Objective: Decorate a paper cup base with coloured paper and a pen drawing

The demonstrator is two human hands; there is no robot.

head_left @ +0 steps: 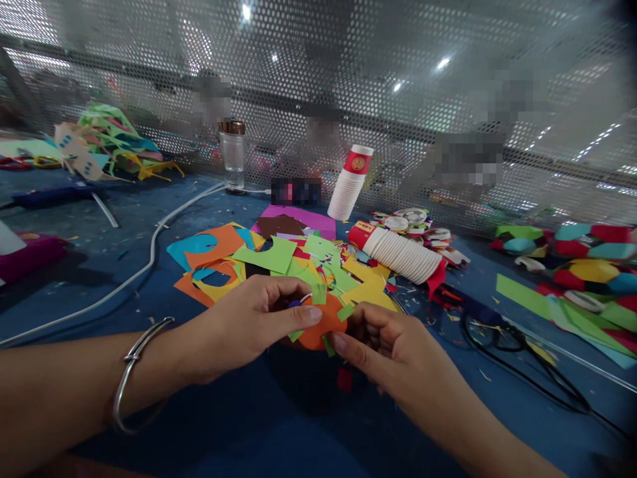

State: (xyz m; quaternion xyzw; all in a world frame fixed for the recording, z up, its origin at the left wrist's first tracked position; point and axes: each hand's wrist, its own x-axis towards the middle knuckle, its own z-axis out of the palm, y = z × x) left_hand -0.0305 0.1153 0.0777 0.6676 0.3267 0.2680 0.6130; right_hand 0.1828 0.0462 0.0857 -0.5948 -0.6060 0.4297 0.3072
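Mostly, the surface is a dark blue table top [233, 425], flecked with tiny paper scraps and deep in shadow beneath the hands. Above its near part, just short of a pile of cut coloured paper [266, 255], an orange paper disc [314, 335] with light green strips [319, 293] round its rim sits between the two hands. The left hand [263, 315] is closed on the disc's left side, thumb flat on its face; the right hand [388, 345] has thumb and fingers drawn close at the right rim, by the strips, though I cannot tell how firmly it grips. Beyond the pile, one stack of paper cups [405, 255] lies on its side and a second stack [350, 186] stands leaning behind it. Leftward, a white cable [153, 251] curves towards a clear container [233, 159] of brown-tipped things, with a crumpled paper heap [109, 143] farther left; rightward, a black cable [542, 378] loops near some multicoloured paper pieces [592, 259]. Across the back rises a grey perforated screen [298, 60], bright lights glinting through its holes, some patches of it pixelated
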